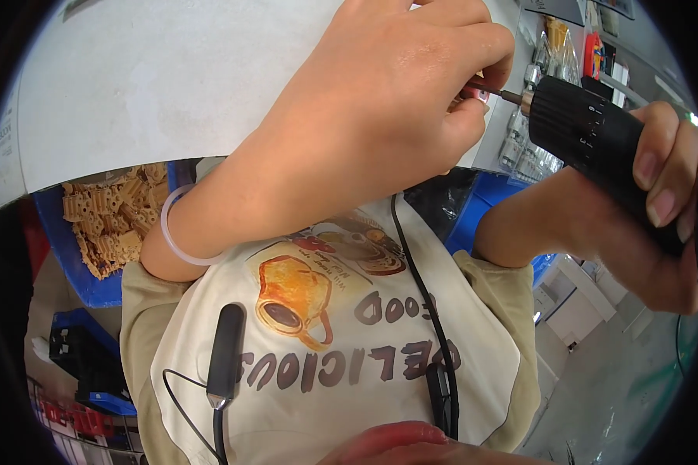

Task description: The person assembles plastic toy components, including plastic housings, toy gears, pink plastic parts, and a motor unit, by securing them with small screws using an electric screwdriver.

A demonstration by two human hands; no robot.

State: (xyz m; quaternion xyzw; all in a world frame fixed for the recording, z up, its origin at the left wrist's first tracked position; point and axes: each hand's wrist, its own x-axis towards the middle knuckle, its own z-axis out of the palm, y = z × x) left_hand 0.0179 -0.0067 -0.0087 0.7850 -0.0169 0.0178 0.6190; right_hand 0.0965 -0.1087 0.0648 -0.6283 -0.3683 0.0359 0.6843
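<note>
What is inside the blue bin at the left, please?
The blue bin holds a heap of small tan plastic parts. The white tabletop covers its upper part, and the left forearm hides its right side.

The left hand (pixel 388 101) pinches a small red part (pixel 473 93) at the white table's (pixel 155 77) near edge, while the right hand (pixel 659 209) grips a black drill (pixel 589 132) whose bit (pixel 510 96) meets that part.

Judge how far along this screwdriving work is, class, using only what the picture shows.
Done: nothing visibly finished. In hand: the left hand pinches a small red part against the bit of the black power driver, gripped by the right hand. Left: a blue bin of tan parts waits.
</note>
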